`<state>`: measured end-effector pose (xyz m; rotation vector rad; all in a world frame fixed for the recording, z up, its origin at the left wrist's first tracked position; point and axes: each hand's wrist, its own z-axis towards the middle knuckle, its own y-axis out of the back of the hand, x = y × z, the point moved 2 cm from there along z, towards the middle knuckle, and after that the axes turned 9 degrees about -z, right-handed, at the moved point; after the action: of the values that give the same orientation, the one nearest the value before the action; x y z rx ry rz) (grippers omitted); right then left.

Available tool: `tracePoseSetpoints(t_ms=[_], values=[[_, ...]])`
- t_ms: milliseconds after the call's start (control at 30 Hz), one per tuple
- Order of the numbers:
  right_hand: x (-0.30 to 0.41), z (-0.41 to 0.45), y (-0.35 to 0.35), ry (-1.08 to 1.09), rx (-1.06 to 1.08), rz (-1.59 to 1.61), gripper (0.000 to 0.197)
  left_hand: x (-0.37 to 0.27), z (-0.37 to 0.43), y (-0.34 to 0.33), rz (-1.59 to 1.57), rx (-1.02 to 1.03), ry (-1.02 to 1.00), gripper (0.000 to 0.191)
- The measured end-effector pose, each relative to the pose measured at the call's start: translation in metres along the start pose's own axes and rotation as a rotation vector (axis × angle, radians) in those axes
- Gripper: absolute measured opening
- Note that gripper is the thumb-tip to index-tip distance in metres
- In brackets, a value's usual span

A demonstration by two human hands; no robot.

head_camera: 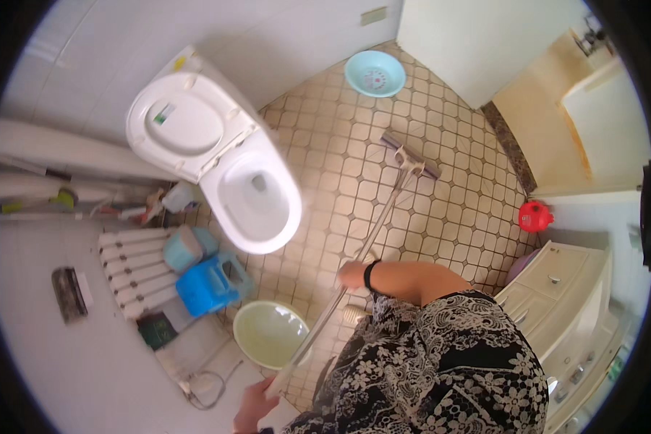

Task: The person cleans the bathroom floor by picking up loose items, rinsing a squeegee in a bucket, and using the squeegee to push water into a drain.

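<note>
My right hand (pixel 351 275), with a black band on its wrist, grips the middle of a metal mop pole (pixel 377 228). Lower down, near the bottom edge, my left hand (pixel 255 404) is closed round the upper end of the same pole. The far end carries a flat sponge-type mop head (pixel 410 155), which rests on the tiled floor (pixel 331 184). Below the pole's middle, a pale green basin (pixel 271 333) stands on the floor, and the pole passes over its right rim. It appears to hold liquid. Parts of my slippers show beside the pole.
A white toilet (pixel 257 200) with its lid up stands left of the mop. A light blue basin (pixel 375 74) sits by the back wall. At left are a slatted rack (pixel 135 266) and a blue jug (pixel 206 285). A red container (pixel 534 217) and drawer cabinet (pixel 556 271) are at right.
</note>
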<state>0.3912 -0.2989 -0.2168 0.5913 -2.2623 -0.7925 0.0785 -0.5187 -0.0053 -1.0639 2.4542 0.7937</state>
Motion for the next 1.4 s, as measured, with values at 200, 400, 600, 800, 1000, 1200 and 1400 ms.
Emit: tracePoseSetpoints(t_ms=[200, 400, 600, 800, 1000, 1200, 1400], values=[[-0.201, -0.073, 0.069, -0.731, -0.149, -0.199, 0.011, -0.182, 0.175, -0.023, 0.036, 0.069, -0.415, 0.048], [-0.255, -0.138, 0.074, -1.186, -0.447, -0.062, 0.026, -0.292, 0.250, -0.088, -0.080, 0.330, -0.430, 0.060], [-0.241, -0.134, 0.032, -1.131, -0.498, -0.166, 0.030, -0.259, 0.225, -0.109, 0.025, 0.339, -0.529, 0.065], [-0.147, -0.079, 0.010, -0.793, -0.211, -0.160, 0.025, -0.164, 0.156, -0.052, 0.150, 0.307, -0.375, 0.062], [0.074, 0.008, -0.076, -0.220, -0.348, -0.065, 0.019, -0.001, -0.018, 0.022, 0.092, 0.184, -0.121, 0.054], [0.265, 0.035, -0.077, 0.622, 0.023, 0.490, 0.016, 0.101, -0.195, 0.090, 0.371, 0.100, 0.031, 0.064], [0.264, 0.068, -0.099, 0.458, 0.052, 0.245, 0.022, 0.122, -0.192, 0.102, 0.469, -0.007, 0.188, 0.055]])
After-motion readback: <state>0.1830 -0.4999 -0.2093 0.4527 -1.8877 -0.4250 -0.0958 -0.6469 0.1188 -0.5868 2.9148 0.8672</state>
